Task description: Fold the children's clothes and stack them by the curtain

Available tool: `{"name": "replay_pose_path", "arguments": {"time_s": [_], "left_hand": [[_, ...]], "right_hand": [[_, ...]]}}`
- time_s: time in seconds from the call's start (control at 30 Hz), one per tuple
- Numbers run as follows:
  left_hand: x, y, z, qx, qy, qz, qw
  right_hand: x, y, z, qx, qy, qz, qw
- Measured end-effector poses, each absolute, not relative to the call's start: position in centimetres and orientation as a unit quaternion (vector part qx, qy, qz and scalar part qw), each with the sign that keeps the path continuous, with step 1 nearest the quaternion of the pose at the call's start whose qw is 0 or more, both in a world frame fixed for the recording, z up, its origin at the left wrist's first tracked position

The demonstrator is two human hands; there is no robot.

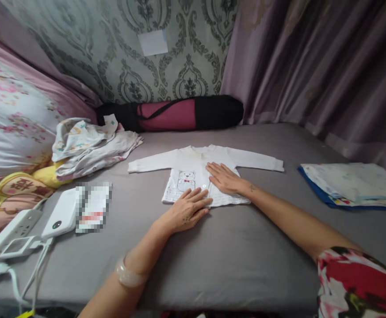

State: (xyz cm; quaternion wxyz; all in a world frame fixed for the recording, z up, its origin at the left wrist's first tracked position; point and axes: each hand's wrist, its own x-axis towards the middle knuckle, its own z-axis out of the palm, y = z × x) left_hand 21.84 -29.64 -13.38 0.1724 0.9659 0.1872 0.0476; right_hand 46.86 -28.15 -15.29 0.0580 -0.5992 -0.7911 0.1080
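A small white long-sleeved baby shirt (pixel 186 163) lies spread on the grey sheet, both sleeves stretched out to the sides. A bear with a red bow is printed on its front, on the left. My left hand (pixel 188 210) rests flat over the shirt's bottom hem, fingers extended and pointing right. Higher up, my right hand (pixel 224 178) lies flat on the shirt's front, just right of the middle. Neither hand grips the cloth. A pale bangle (pixel 129 273) circles my left wrist.
Folded clothes (pixel 358 181) lie at the right, rumpled clothes (pixel 93 145) at the left. A black and maroon roll bag (pixel 169 114) lies along the wall. Near the left edge are a power strip (pixel 23 225) with cables, a white device (pixel 63 212) and a blurred-out packet (pixel 95 207).
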Motion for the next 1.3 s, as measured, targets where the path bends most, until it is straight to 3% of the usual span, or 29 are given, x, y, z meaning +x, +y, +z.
{"name": "replay_pose_path", "arguments": {"time_s": [0.4,0.8,1.07,1.17,1.3], "left_hand": [[21.5,-29.1,-12.9,0.963,0.175,0.034,0.204],[21.0,-28.7,-13.3,0.955,0.178,0.078,0.222],[20.8,-28.7,-13.3,0.945,0.167,0.152,0.239],[20.8,-28.6,-12.9,0.929,0.204,0.196,0.239],[20.0,-27.5,-13.0,0.862,0.394,0.283,0.147]], "right_hand": [[50.2,-19.2,-15.5,-0.64,-0.764,0.086,0.018],[47.6,-32.9,-15.2,-0.549,-0.829,0.095,0.05],[44.8,-40.9,-13.1,-0.465,-0.864,0.181,0.066],[44.8,-40.7,-11.6,-0.462,-0.856,0.213,0.087],[45.1,-34.9,-11.3,-0.531,-0.807,0.197,0.166]]}}
